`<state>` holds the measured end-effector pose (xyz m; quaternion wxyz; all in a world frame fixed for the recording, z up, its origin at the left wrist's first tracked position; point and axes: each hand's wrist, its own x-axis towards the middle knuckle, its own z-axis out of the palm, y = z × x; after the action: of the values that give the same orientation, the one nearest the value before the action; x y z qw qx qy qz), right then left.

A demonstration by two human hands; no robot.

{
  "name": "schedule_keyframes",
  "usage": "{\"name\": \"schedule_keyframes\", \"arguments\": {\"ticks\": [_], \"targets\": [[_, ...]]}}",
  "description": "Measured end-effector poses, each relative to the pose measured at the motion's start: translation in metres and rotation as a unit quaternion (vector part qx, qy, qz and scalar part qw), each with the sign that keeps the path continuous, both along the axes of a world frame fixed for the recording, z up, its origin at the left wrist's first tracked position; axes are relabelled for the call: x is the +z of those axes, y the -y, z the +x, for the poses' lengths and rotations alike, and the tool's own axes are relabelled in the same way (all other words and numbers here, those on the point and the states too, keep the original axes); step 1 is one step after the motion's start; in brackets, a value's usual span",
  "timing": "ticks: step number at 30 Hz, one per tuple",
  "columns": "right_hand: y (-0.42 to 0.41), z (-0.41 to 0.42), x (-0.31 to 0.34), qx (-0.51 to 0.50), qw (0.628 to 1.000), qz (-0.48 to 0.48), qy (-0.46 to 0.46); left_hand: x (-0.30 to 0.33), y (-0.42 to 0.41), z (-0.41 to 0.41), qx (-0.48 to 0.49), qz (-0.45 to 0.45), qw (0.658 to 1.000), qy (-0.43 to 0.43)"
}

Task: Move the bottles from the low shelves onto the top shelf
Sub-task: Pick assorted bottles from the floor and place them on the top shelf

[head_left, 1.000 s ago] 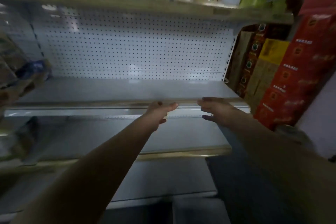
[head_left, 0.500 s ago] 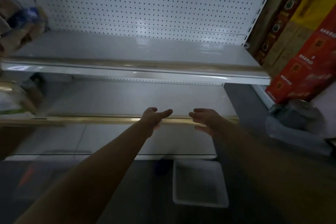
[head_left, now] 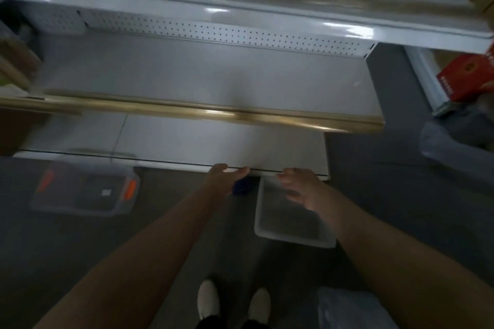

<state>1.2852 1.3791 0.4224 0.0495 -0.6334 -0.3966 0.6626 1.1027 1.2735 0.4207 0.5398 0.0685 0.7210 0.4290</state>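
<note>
No bottle shows on the low shelves in the head view. My left hand (head_left: pixel 224 179) reaches down in front of the bottom shelf (head_left: pixel 213 144), fingers relaxed and empty. A small dark blue object (head_left: pixel 240 188) lies on the floor just under it; I cannot tell what it is. My right hand (head_left: pixel 299 187) hangs over the far end of a white tray (head_left: pixel 291 238) on the floor, fingers loose, holding nothing. The middle shelf (head_left: pixel 187 72) with its gold front rail is bare.
A clear plastic bin with orange latches (head_left: pixel 85 189) sits on the dark floor at left. Red boxes (head_left: pixel 465 80) and a grey bundle (head_left: pixel 454 136) stand at right. My white shoes (head_left: pixel 232 302) are below, with a pale bag (head_left: pixel 352 310) beside them.
My view has tilted down from the upper shelves to the floor. Both hands have dropped from the middle shelf edge to the bottom shelf front, still empty.
</note>
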Motion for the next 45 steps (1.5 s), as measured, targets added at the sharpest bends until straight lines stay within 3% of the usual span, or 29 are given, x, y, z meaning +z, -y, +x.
{"name": "schedule_keyframes", "arguments": {"ticks": [24, 33, 39, 45], "targets": [[-0.027, -0.011, -0.362, -0.014, 0.999, -0.032, 0.023, -0.39, -0.02, -0.006, -0.006, -0.085, 0.995, -0.044], [-0.062, -0.036, -0.503, -0.003, 1.0, 0.016, -0.022, -0.531, -0.059, -0.032, -0.031, -0.035, 0.996, -0.073], [-0.086, -0.052, -0.56, 0.042, 0.997, 0.055, -0.028, -0.574, -0.087, -0.042, -0.083, 0.01, 0.991, -0.107], [-0.089, -0.057, -0.577, 0.106, 0.99, 0.097, 0.011, -0.58, -0.1, -0.041, -0.158, 0.02, 0.971, -0.179]]}}
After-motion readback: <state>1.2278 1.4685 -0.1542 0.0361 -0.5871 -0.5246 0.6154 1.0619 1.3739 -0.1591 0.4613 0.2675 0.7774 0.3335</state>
